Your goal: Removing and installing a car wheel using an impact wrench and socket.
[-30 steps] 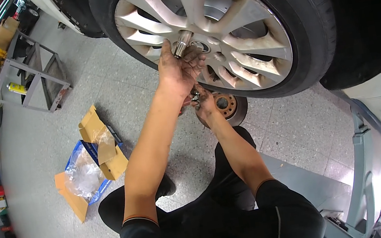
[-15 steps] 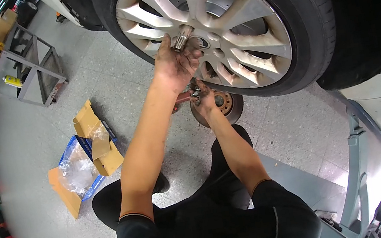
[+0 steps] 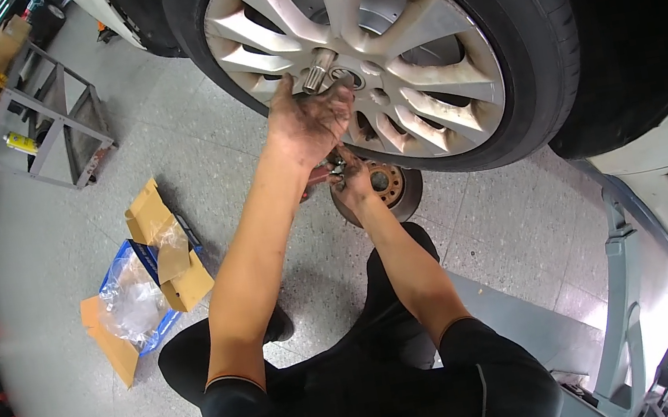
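Observation:
A car wheel [image 3: 441,125] with a worn silver multi-spoke rim and black tyre hangs in front of me. A shiny metal socket [image 3: 318,71] sticks out of the rim near its centre cap [image 3: 348,78]. My left hand [image 3: 309,122], its palm dirty, is just below the socket with fingers apart and nothing in it. Lower down, at the tyre's bottom edge, my right hand [image 3: 355,179] is closed around small shiny metal pieces [image 3: 336,166], whose exact kind is too small to tell. A rusty brake disc [image 3: 402,194] lies on the floor beneath that hand.
On the floor at left lies an opened cardboard box [image 3: 180,272] with clear plastic bags [image 3: 132,301]. A grey metal cart [image 3: 73,132] stands at upper left. A grey lift arm [image 3: 621,285] rises at right beside the white car body [image 3: 651,167]. A red tool [image 3: 315,178] partly shows behind my hands.
My left hand has dropped slightly away from the socket, which stays in the rim. My right hand has shifted a little left, still closed. The wheel appears turned slightly.

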`<control>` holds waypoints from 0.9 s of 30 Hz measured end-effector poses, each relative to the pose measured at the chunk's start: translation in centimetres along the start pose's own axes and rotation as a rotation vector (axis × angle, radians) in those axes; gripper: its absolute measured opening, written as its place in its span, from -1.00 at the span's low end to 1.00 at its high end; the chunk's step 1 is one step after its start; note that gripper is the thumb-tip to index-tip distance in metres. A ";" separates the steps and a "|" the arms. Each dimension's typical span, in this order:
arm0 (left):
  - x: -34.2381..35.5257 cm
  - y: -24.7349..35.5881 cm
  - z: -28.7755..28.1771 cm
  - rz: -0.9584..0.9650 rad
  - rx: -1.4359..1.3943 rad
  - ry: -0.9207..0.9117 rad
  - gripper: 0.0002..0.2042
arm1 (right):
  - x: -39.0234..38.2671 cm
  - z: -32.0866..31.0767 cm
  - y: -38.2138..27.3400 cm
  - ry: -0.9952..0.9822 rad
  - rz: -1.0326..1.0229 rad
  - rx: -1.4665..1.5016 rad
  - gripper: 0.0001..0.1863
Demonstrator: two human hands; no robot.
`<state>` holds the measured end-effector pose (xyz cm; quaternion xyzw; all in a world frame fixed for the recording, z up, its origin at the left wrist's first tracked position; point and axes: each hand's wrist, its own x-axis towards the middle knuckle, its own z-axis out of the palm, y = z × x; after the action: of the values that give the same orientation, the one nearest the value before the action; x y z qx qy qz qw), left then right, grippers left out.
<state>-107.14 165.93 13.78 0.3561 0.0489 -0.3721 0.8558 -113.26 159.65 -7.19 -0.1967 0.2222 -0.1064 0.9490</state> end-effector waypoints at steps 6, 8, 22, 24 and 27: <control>0.7 0.9 -0.6 -0.120 -0.107 -0.213 -0.66 | -0.1 -0.5 -0.5 0.041 0.002 0.046 -0.83; 0.6 -0.1 -0.4 0.291 0.537 0.024 -0.65 | -0.1 -0.6 -0.6 0.030 -0.007 0.034 -0.84; 0.9 0.7 0.3 0.406 0.989 0.022 -0.64 | -0.2 0.0 -0.3 0.044 -0.012 0.018 -0.65; 1.1 0.3 -0.2 1.268 1.775 0.227 -0.63 | -1.0 0.6 -0.1 0.007 -0.030 0.019 -0.60; 1.4 0.4 -0.4 1.288 1.767 0.227 -0.69 | -1.5 1.8 0.4 -0.033 -0.074 0.007 -0.51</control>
<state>-105.76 165.52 13.26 0.8343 -0.3513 0.2755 0.3234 -113.72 161.04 -5.31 -0.2032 0.1988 -0.1390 0.9486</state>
